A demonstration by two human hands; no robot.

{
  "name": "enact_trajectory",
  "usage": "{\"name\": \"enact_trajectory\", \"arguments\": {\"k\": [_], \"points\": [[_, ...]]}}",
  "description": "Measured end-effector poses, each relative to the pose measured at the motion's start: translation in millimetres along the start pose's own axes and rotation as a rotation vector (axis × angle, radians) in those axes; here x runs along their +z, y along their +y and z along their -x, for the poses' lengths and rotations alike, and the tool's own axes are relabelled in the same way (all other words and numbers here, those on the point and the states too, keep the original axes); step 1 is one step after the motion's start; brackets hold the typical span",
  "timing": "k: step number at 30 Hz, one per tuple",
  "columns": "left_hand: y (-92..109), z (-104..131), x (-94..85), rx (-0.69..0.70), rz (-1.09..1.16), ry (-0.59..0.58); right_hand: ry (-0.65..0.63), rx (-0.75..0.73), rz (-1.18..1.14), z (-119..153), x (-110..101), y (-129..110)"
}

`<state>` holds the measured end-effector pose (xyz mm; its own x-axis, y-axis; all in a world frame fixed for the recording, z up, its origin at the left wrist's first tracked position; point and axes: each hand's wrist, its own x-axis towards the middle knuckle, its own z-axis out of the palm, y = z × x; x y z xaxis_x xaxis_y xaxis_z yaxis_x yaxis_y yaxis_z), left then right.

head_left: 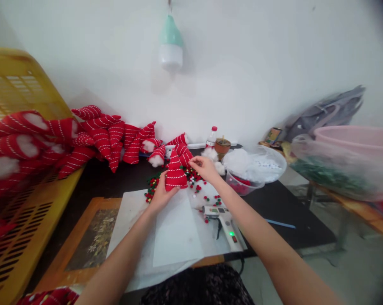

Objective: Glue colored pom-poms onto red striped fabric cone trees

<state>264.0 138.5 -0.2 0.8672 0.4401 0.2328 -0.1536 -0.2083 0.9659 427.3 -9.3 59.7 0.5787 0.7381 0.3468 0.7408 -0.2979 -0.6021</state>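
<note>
My left hand (161, 192) grips the lower left side of a red stuffed cone (176, 174) with white stitched stripes, holding it upright over the white paper. To its right is my right hand (206, 168), its fingertips pinched together; whatever they hold, if anything, is too small to make out. Small red, green and white pompoms (196, 186) lie scattered around and below both hands. A white glue gun (225, 224) with a green light rests on the paper (177, 233), under my right forearm.
A yellow plastic crate (56, 199) on the left holds many red striped cones (101, 140). White stuffing (221, 168), a bottle (211, 137), a brown pot (222, 146) and clear plastic tubs (267, 165) stand behind at right. A pink basin (356, 135) is farther right.
</note>
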Motion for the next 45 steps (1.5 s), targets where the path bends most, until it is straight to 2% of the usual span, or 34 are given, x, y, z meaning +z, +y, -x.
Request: {"name": "enact_trajectory", "arguments": {"k": [5,7,15,24,29,33,37,41,45], "points": [[-1.2,-1.8,-0.6,-0.005,0.001,0.014,-0.29,0.002,0.217,10.6,17.0,10.8],[-1.5,-1.8,-0.9,-0.009,0.002,0.01,-0.358,0.0,0.292,14.7,21.3,11.0],[-1.5,-0.2,-0.6,0.0,0.015,-0.015,-0.392,-0.006,0.4,15.1,12.0,22.1],[-10.7,-3.0,-1.7,0.002,0.023,-0.01,-0.428,-0.009,0.365,21.1,25.7,27.6],[-12.2,-3.2,-2.1,0.016,0.025,-0.036,-0.341,-0.005,0.25,22.3,22.4,25.8],[-10.1,-1.8,-1.7,0.0,0.016,-0.074,-0.152,-0.003,0.075,14.9,3.3,18.9],[-8.6,-0.5,-0.3,0.049,-0.054,-0.101,0.034,-0.012,-0.084,3.3,-13.6,1.7],[-9.0,-0.2,0.6,0.08,-0.139,-0.126,0.173,-0.092,-0.283,-2.6,-17.6,-18.6],[-7.2,1.0,0.7,0.072,-0.172,-0.157,0.229,-0.143,-0.343,-4.5,-16.2,-28.6]]}}
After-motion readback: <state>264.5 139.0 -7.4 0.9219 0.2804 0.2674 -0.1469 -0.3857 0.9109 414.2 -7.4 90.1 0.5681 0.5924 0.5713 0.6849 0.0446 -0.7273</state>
